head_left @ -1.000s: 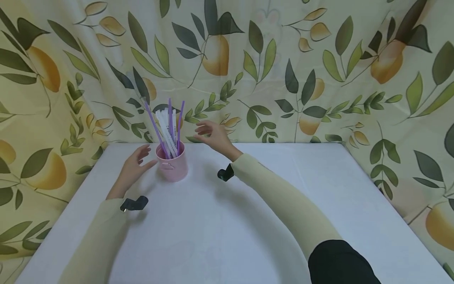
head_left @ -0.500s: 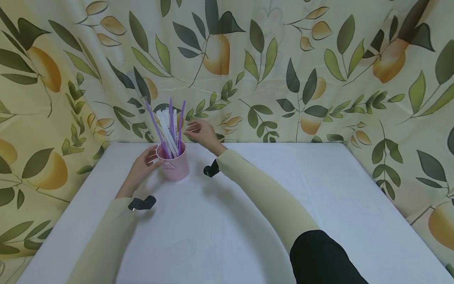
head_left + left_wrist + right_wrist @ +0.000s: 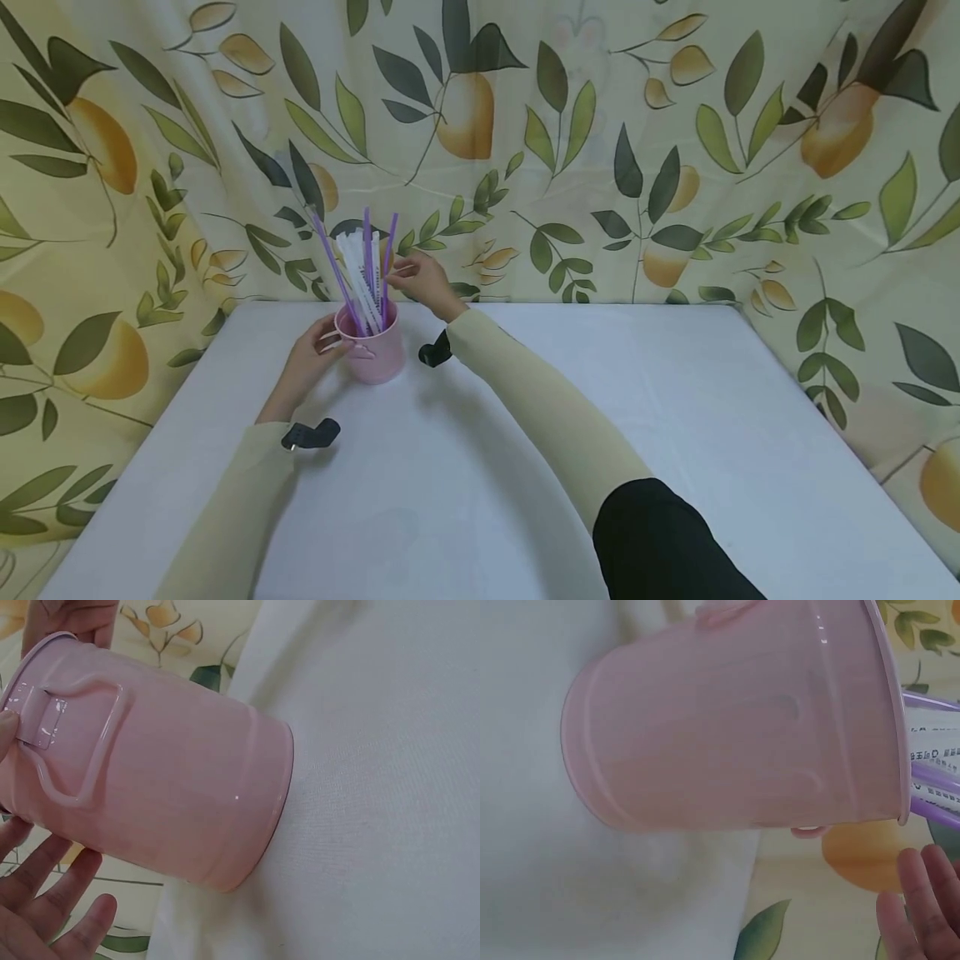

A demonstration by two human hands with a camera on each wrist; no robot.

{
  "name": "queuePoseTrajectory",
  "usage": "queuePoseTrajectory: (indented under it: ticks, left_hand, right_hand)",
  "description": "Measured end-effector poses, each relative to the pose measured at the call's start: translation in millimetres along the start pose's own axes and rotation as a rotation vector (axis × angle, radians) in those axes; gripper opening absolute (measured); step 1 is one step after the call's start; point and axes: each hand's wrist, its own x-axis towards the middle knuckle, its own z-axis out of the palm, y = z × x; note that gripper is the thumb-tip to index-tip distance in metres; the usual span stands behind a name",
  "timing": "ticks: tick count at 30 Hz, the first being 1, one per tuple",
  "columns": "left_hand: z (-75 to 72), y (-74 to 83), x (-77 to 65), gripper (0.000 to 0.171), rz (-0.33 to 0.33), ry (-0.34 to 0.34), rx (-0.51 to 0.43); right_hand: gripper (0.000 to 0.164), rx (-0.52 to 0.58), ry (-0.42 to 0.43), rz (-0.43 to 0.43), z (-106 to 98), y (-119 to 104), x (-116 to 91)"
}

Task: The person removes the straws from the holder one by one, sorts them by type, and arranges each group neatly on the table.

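A pink metal bucket (image 3: 377, 354) with a small front handle stands upright on the white table, filled with purple straws (image 3: 341, 271) and white paper-wrapped straws (image 3: 360, 275). My left hand (image 3: 309, 358) holds its left side near the rim. In the left wrist view the thumb (image 3: 6, 733) presses beside the handle, while other fingers (image 3: 56, 889) lie along the far side. My right hand (image 3: 423, 283) is at the upper part of the straws, fingertips at the rightmost purple straw. The right wrist view shows several fingers (image 3: 926, 907) extended below the rim; thumb and index contact is hidden.
The white table (image 3: 525, 467) reaches back to a curtain (image 3: 570, 150) printed with leaves and orange fruit. Black straps (image 3: 311, 434) sit on both wrists.
My left hand has moved right and come onto the bucket. The right hand has moved left, up to the straws. The bucket and straws stay in place.
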Motion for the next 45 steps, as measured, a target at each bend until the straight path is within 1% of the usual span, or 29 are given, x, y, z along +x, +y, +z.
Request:
queuePoseTrajectory:
  ticks: [2, 6, 12, 19, 21, 25, 28, 31, 35, 38, 41, 45]
  left_hand:
    - [0.3, -2.2, -0.4, 0.066, 0.006, 0.001, -0.007]
    - [0.2, -5.7, -1.0, 0.07, 0.001, -0.002, -0.029]
    - [3.2, -2.5, -2.5, 0.07, -0.023, 0.004, -0.045]
    - [5.0, -2.1, -2.2, 0.068, -0.046, 0.005, -0.061]
    - [4.7, -3.1, -1.2, 0.068, -0.053, -0.001, -0.084]
    - [3.6, -4.3, 1.2, 0.068, -0.089, -0.011, -0.147]
    - [2.2, -4.7, 2.7, 0.069, -0.123, -0.018, -0.168]
    - [1.3, -4.8, 3.5, 0.069, -0.137, -0.023, -0.185]
    - [0.2, -4.9, 4.0, 0.068, -0.111, -0.022, -0.216]
    - [-0.7, -5.5, 4.2, 0.068, -0.086, -0.022, -0.22]
    - [-0.9, -6.4, 4.2, 0.068, -0.078, -0.021, -0.226]
    - [-0.7, -7.5, 3.9, 0.068, -0.085, -0.019, -0.233]
  right_hand:
    - [0.043, 0.028, -0.01, 0.018, 1.4, 1.6, 1.7]
    - [0.039, 0.046, -0.029, 0.051, 3.1, 4.5, 5.2]
    - [0.036, 0.109, -0.053, 0.101, 4.2, 5.9, 6.2]
    - [0.031, 0.137, -0.056, 0.107, 10.3, 6.7, 7.5]
    - [0.031, 0.129, -0.05, 0.112, 11.8, 6.9, 8.4]
    - [0.029, 0.114, -0.037, 0.122, 12.6, 6.3, 8.7]
    - [0.029, 0.117, -0.033, 0.121, 12.3, 5.7, 7.7]
    - [0.027, 0.124, -0.022, 0.109, 11.4, 5.0, 6.2]
    - [0.027, 0.142, -0.01, 0.07, 9.5, 4.1, 4.4]
    - [0.028, 0.147, -0.01, 0.056, 7.2, 2.5, 3.3]
    - [0.028, 0.164, -0.013, 0.061, 4.1, -0.5, 1.9]
    - [0.028, 0.198, -0.011, 0.049, -0.2, -5.1, -0.3]
